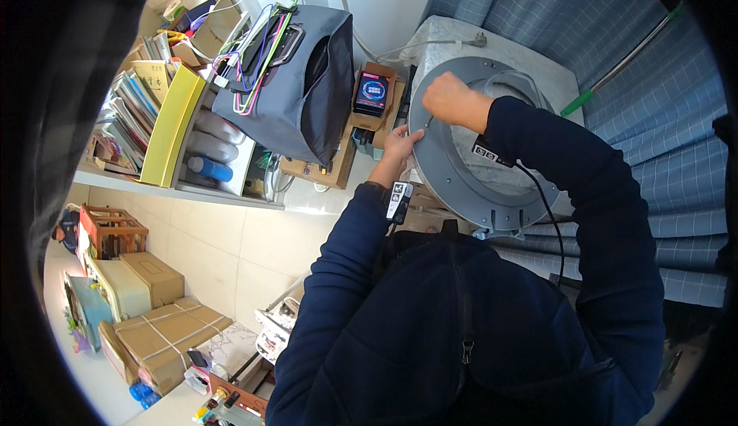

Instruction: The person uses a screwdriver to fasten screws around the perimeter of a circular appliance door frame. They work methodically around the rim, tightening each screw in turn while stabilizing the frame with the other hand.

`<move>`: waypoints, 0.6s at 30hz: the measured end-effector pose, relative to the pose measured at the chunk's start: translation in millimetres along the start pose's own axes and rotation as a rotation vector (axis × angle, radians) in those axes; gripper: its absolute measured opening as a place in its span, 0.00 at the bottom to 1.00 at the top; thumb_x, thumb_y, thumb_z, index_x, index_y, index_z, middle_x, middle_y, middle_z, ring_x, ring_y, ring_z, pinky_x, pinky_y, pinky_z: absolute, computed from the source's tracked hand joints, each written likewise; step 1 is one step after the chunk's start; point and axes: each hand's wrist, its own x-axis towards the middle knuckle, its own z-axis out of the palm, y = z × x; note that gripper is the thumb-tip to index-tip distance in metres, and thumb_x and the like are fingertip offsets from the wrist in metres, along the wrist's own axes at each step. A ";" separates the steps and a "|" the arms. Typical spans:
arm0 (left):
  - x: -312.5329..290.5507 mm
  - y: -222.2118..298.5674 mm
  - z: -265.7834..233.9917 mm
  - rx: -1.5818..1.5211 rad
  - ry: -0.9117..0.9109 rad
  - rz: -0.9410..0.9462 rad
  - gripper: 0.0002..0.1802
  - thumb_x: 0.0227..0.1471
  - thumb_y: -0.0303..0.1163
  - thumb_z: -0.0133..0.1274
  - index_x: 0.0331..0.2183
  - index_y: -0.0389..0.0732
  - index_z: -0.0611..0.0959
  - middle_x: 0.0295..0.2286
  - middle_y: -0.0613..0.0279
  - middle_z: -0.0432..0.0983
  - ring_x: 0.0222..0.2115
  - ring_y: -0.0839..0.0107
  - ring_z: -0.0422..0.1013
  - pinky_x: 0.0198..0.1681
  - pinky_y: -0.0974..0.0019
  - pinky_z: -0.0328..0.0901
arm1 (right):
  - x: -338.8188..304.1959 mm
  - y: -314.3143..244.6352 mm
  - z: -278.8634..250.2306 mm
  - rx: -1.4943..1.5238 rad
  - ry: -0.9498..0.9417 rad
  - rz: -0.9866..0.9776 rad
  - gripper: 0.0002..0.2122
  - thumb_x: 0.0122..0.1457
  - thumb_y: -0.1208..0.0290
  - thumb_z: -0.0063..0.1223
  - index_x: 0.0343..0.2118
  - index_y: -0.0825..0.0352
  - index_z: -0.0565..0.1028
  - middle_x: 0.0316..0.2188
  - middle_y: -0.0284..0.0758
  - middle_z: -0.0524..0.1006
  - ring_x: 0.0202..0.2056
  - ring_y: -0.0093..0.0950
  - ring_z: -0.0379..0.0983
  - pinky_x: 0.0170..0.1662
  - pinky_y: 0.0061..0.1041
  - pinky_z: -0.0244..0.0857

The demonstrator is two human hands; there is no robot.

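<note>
A large grey plastic ring (444, 166) with a wide round opening lies over a pale, patterned cover (561, 65). My left hand (398, 148) grips the ring's left edge, its thumb on the upper face. Above the ring's upper left part, my right hand (455, 101) is closed in a fist. A short, thin dark piece shows just below that fist, near the ring's face; whether it belongs to a tool in the hand, I cannot tell. Small holes and slots run along the ring's rim. Each wrist carries a small black device, the right one with a cable.
Left of the ring are an open carton with a dark box (372, 94) and a dark grey fabric-covered block (288, 80) topped with cables. Shelves hold books (134, 115) and bottles. A green-ended pole (615, 72) leans by the blue checked curtain (653, 134). Cardboard boxes (165, 338) stand lower left.
</note>
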 end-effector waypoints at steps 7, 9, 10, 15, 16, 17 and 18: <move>3.0 -2.4 -1.5 0.107 0.013 0.010 0.22 0.48 0.31 0.61 0.46 0.38 0.76 0.32 0.62 0.77 0.29 0.72 0.74 0.33 0.68 0.70 | 1.4 -4.0 4.4 0.105 0.129 0.084 0.04 0.44 0.67 0.59 0.23 0.60 0.80 0.23 0.29 0.79 0.36 0.31 0.78 0.32 0.29 0.69; 3.8 -2.8 -0.8 0.089 0.024 0.009 0.22 0.48 0.31 0.61 0.46 0.38 0.76 0.32 0.62 0.77 0.29 0.71 0.74 0.33 0.67 0.70 | 3.3 -3.8 7.2 -0.027 0.278 -0.046 0.04 0.44 0.68 0.59 0.22 0.60 0.80 0.23 0.29 0.78 0.36 0.31 0.78 0.32 0.29 0.70; 3.9 -3.2 -0.4 0.077 0.026 0.000 0.23 0.48 0.31 0.61 0.46 0.38 0.75 0.32 0.62 0.77 0.30 0.71 0.74 0.33 0.67 0.70 | 4.0 -3.7 8.0 -0.092 0.291 -0.100 0.03 0.45 0.68 0.58 0.22 0.60 0.80 0.23 0.29 0.78 0.37 0.32 0.78 0.32 0.30 0.70; 2.0 -1.2 0.7 0.115 0.040 0.011 0.22 0.48 0.31 0.62 0.45 0.38 0.76 0.31 0.62 0.77 0.28 0.72 0.73 0.30 0.68 0.69 | 3.5 -2.8 10.2 -0.062 0.098 -0.053 0.03 0.45 0.69 0.57 0.21 0.60 0.79 0.23 0.30 0.78 0.34 0.33 0.78 0.30 0.29 0.70; 1.5 0.0 1.2 0.131 0.051 0.004 0.22 0.47 0.31 0.62 0.45 0.38 0.76 0.31 0.62 0.77 0.28 0.73 0.73 0.29 0.68 0.69 | 3.1 -2.5 11.0 -0.015 0.085 -0.037 0.03 0.44 0.69 0.57 0.21 0.60 0.79 0.22 0.30 0.78 0.33 0.33 0.78 0.30 0.29 0.70; 0.4 1.0 1.3 0.135 0.043 0.022 0.22 0.47 0.31 0.62 0.45 0.38 0.76 0.31 0.63 0.77 0.28 0.73 0.73 0.29 0.68 0.68 | 2.2 -1.7 12.1 -0.012 0.085 -0.014 0.03 0.45 0.69 0.57 0.21 0.60 0.80 0.23 0.30 0.78 0.33 0.33 0.78 0.29 0.29 0.70; -1.1 2.1 1.4 0.139 0.037 0.029 0.22 0.47 0.31 0.62 0.45 0.38 0.76 0.31 0.63 0.77 0.27 0.73 0.73 0.29 0.69 0.68 | 1.6 -1.1 13.3 -0.005 0.114 -0.002 0.03 0.45 0.69 0.57 0.22 0.60 0.80 0.23 0.30 0.78 0.32 0.33 0.78 0.29 0.29 0.70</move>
